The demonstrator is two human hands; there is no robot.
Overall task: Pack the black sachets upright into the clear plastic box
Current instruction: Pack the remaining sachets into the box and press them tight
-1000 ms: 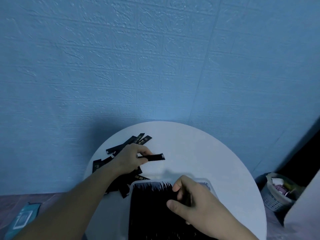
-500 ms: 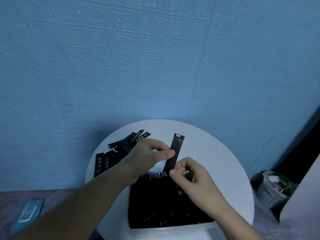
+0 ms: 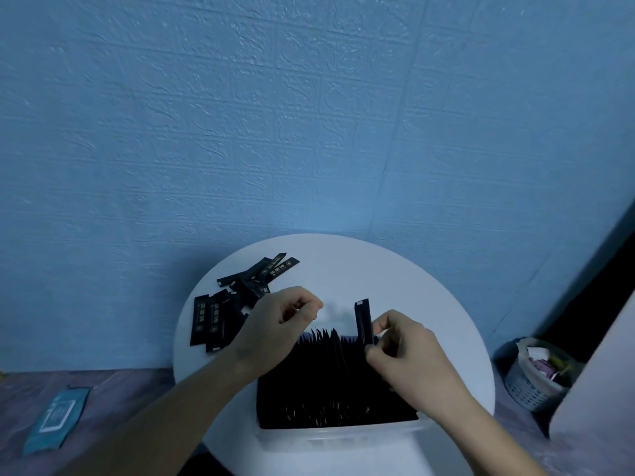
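The right hand [image 3: 409, 359] pinches a black sachet [image 3: 363, 321], long axis vertical, above the far edge of the clear plastic box [image 3: 336, 432]; the left hand [image 3: 275, 328], curled and empty, hovers over its far-left corner.

wall [image 3: 309, 115]: blue, brick-embossed; table [image 3: 429, 304]: round, white; floor [image 3: 120, 383]: purplish; basket [image 3: 529, 383]: right; light: dim

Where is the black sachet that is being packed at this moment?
In the head view, right of centre, the black sachet stands upright, pinched by the right hand, over the far edge of the clear plastic box.
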